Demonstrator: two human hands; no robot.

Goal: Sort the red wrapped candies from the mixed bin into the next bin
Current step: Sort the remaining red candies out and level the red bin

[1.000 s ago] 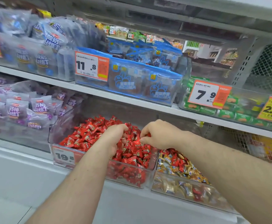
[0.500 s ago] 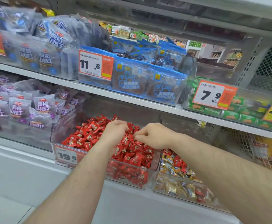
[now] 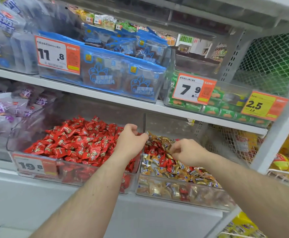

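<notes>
On a white shop shelf (image 3: 88, 208) I see my left hand (image 3: 131, 141) curled over the divider between the red candy bin (image 3: 37, 170) and mixed bin (image 3: 183, 193), hold unclear, right hand (image 3: 188, 152) pinching at mixed candies (image 3: 160, 162), price tags (image 3: 58, 54) above.

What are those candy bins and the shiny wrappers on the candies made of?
The red candy bin and the mixed bin look like clear rigid plastic: the candies show through their front walls. The red candies seem wrapped in glossy plastic film, judging by the crinkles and highlights. The gold candies have a metallic sheen, so probably foil or metallised film; I cannot tell which.
</notes>
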